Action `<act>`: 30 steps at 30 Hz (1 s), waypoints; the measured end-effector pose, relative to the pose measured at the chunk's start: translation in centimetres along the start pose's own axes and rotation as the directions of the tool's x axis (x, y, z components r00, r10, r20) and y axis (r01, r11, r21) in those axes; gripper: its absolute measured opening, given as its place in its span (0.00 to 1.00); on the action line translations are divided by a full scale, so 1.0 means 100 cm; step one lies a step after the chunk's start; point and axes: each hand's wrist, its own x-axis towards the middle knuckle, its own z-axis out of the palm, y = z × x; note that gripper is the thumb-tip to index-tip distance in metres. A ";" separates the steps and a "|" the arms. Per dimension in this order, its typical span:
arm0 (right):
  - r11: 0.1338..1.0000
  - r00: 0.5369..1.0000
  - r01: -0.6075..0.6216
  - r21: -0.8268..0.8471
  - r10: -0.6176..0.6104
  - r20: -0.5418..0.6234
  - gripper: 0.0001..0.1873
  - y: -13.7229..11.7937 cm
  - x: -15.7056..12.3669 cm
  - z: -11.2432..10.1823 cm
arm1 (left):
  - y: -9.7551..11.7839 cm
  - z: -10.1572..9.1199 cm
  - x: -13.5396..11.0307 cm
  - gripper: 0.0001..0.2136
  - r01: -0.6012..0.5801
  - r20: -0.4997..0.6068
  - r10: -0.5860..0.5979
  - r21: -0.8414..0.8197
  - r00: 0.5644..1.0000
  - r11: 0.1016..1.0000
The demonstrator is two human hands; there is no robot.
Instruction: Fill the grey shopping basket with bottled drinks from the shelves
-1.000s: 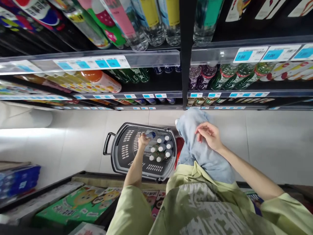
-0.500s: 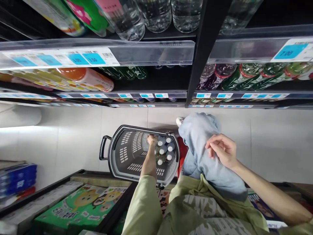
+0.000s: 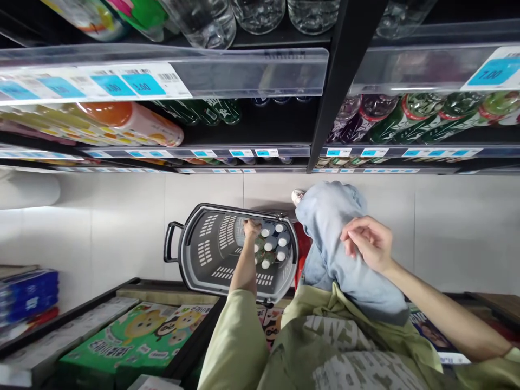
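My left hand (image 3: 251, 227) reaches down inside a grey plastic shopping basket (image 3: 208, 290) on the floor. Its fingers are closed beside a cluster of white-capped bottles (image 3: 270, 244) standing at the basket's right end. Whatever the fingers grip, if anything, is hidden by the hand. Some of those bottles look bluish, others greenish. Loosely curled, my right hand (image 3: 369, 242) hovers over or rests on my jeans-clad knee (image 3: 331, 211), with nothing in its fingers; contact with the knee cannot be made out.
Ahead rises a drink shelf with a clear price rail (image 3: 252, 70), water bottles (image 3: 266, 13), an orange bottle (image 3: 122, 116) and green bottles (image 3: 422, 122). The basket's black handle (image 3: 173, 242) points left. Behind me lie green boxes (image 3: 122, 341); blue packs (image 3: 30, 295) sit at left.
The view has tilted a little, so shelf and basket sit slightly higher. My left hand has shifted slightly within the basket, and more of the greenish bottles show beside it. My right hand stays curled.
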 end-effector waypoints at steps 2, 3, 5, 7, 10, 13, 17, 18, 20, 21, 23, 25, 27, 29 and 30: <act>1.000 1.000 -0.017 -0.007 0.017 -0.006 0.07 0.000 0.000 -0.001 | 0.001 -0.003 -0.005 0.15 0.063 -0.036 -0.062 0.049 0.997 0.997; 0.999 1.000 -0.029 -0.014 0.029 -0.010 0.08 0.001 0.000 -0.002 | 0.000 -0.005 -0.007 0.16 0.100 -0.055 -0.095 0.082 0.994 0.992; 0.999 0.999 -0.048 -0.021 0.048 -0.014 0.09 0.002 -0.001 -0.002 | 0.000 -0.009 -0.014 0.19 0.122 -0.069 -0.113 0.141 0.991 0.982; 0.998 0.998 -0.058 -0.016 0.058 -0.012 0.10 0.005 -0.001 -0.003 | 0.000 -0.014 -0.022 0.21 0.105 -0.077 -0.092 0.174 0.993 0.979; 0.998 0.998 -0.067 0.002 0.067 0.000 0.11 0.009 -0.002 -0.003 | 0.002 -0.019 -0.040 0.22 0.054 -0.130 -0.031 0.179 0.991 0.982; 0.997 0.997 -0.074 0.029 0.073 0.021 0.13 0.012 -0.004 -0.001 | 0.009 -0.025 -0.062 0.19 -0.026 -0.178 0.056 0.166 0.982 0.986; 0.995 0.996 -0.070 0.076 0.065 0.065 0.14 0.012 -0.003 0.003 | 0.024 -0.039 -0.085 0.12 -0.162 -0.172 0.185 0.141 0.967 0.977; 0.994 0.995 -0.068 0.088 0.062 0.073 0.14 0.012 -0.003 0.003 | 0.030 -0.045 -0.089 0.11 -0.193 -0.175 0.215 0.137 0.961 0.972; 0.992 0.995 -0.064 0.113 0.055 0.081 0.14 0.012 -0.003 0.003 | 0.044 -0.061 -0.094 0.11 -0.250 -0.192 0.272 0.133 0.943 0.959; 0.990 0.995 -0.061 0.126 0.051 0.082 0.14 0.012 -0.003 0.003 | 0.053 -0.070 -0.096 0.11 -0.274 -0.205 0.297 0.135 0.933 0.952; 0.988 0.996 -0.056 0.147 0.044 0.083 0.14 0.013 -0.003 0.001 | 0.074 -0.089 -0.098 0.11 -0.322 -0.232 0.345 0.134 0.909 0.937; 0.987 0.996 -0.048 0.153 0.036 0.083 0.15 0.014 -0.004 -0.001 | 0.101 -0.109 -0.100 0.11 -0.373 -0.256 0.393 0.125 0.883 0.919; 0.987 0.996 -0.038 0.154 0.025 0.081 0.16 0.015 -0.005 -0.004 | 0.130 -0.129 -0.101 0.11 -0.432 -0.276 0.448 0.122 0.850 0.894; 0.988 0.997 -0.027 0.155 0.014 0.080 0.17 0.014 -0.004 -0.008 | 0.160 -0.147 -0.101 0.11 -0.495 -0.301 0.515 0.148 0.803 0.856; 0.988 0.997 -0.023 0.154 0.011 0.080 0.17 0.014 -0.003 -0.010 | 0.176 -0.155 -0.101 0.11 -0.527 -0.312 0.552 0.169 0.773 0.833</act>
